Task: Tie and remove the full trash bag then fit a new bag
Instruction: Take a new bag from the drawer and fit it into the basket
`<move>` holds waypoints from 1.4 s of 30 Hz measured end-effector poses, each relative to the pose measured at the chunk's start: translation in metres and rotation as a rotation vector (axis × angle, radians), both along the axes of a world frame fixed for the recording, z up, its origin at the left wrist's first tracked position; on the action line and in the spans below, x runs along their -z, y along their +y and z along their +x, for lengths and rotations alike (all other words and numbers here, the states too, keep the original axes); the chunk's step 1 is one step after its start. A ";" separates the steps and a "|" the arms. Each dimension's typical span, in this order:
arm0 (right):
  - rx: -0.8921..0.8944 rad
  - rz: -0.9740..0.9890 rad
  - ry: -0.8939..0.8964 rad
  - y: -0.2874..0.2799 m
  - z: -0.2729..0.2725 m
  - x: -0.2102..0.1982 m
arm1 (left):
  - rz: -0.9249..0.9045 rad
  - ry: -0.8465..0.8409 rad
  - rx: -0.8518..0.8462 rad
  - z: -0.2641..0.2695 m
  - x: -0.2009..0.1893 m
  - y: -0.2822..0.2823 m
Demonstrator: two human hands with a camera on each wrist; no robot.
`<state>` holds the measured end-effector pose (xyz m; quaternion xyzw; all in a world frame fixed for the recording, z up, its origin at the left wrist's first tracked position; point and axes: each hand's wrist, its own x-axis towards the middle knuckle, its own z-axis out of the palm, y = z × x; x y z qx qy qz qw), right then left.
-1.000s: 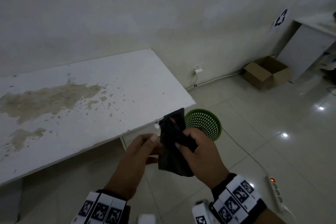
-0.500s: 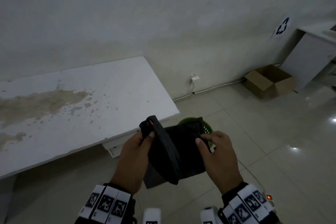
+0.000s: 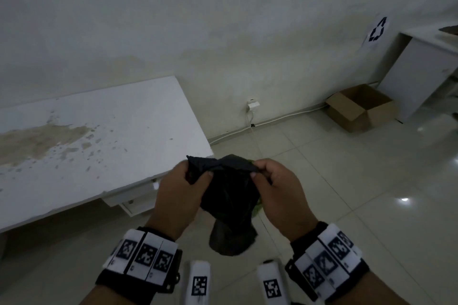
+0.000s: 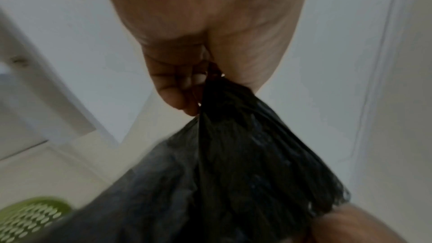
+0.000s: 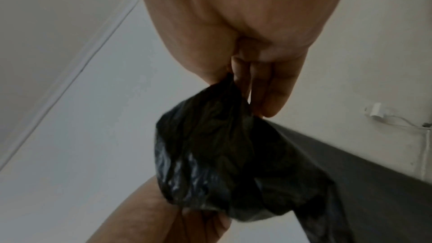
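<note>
Hands, left hand (image 3: 178, 190) and right hand (image 3: 277, 188), pinch black bag (image 3: 228, 195), hiding green basket (image 4: 30, 217); stained table (image 3: 99, 136) at nine o'clock, cardboard box (image 3: 359, 109) at two.

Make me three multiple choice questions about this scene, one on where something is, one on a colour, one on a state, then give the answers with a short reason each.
1. Where is the cardboard box?
A. On the table
B. On the floor by the wall
C. Inside the basket

2. What colour is the basket seen under the bag?
A. Green
B. Red
C. Blue

3. How is the black bag held?
A. It lies on the floor untouched
B. The left hand alone holds it
C. The left hand and the right hand each pinch its upper edge

Answers:
1. B, the open box sits on the tiles against the wall, beside the white cabinet.
2. A, the left wrist view shows its green perforated side.
3. C, both wrist views show fingers closed on bunched black plastic, the bag hanging between the two grips.
</note>
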<state>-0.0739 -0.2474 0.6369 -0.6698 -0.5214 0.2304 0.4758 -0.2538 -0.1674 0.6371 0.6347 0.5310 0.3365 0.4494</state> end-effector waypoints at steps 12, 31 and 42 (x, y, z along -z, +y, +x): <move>0.061 0.204 -0.049 0.093 0.079 -0.063 | 0.480 0.311 0.230 0.063 -0.040 0.084; 0.233 -0.129 -0.238 0.175 0.227 0.017 | 0.294 0.252 0.250 0.161 0.012 0.191; 0.172 -0.415 0.286 0.204 0.305 0.103 | -0.107 0.110 0.172 0.235 0.084 0.181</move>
